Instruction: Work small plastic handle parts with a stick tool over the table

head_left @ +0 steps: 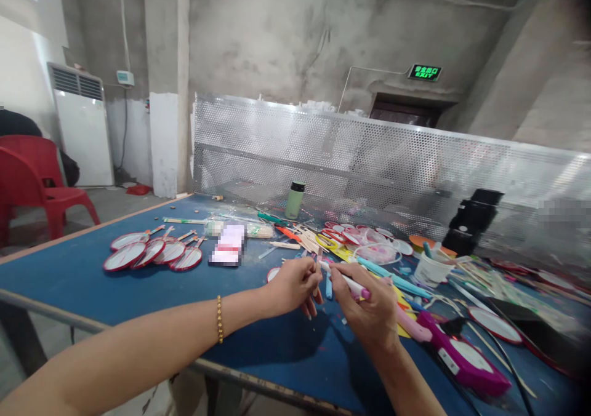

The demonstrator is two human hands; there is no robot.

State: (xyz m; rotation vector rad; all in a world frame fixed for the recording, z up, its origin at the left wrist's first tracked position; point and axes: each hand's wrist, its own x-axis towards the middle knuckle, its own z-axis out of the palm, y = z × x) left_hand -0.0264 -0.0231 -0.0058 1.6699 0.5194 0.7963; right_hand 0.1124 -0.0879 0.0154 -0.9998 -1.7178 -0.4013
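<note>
My left hand (295,284) is closed on a thin wooden stick (319,253), which points up between thumb and forefinger. Behind that hand, the edge of a small round red-rimmed piece (272,274) shows; whether it joins the stick is hidden. Gripped like a pencil in my right hand (372,299) is a pink and white pen (353,285), its tip close to the stick. I cannot tell whether the tip touches it. A blue pen-like piece (329,285) lies on the table between my hands.
On the blue table (184,302) several red-rimmed round paddles (124,256) lie left of a phone (228,244). A green bottle (295,200) stands behind. To the right are a white cup (431,271), a purple device (466,354) with cables, and loose sticks. Perforated metal panels border the back.
</note>
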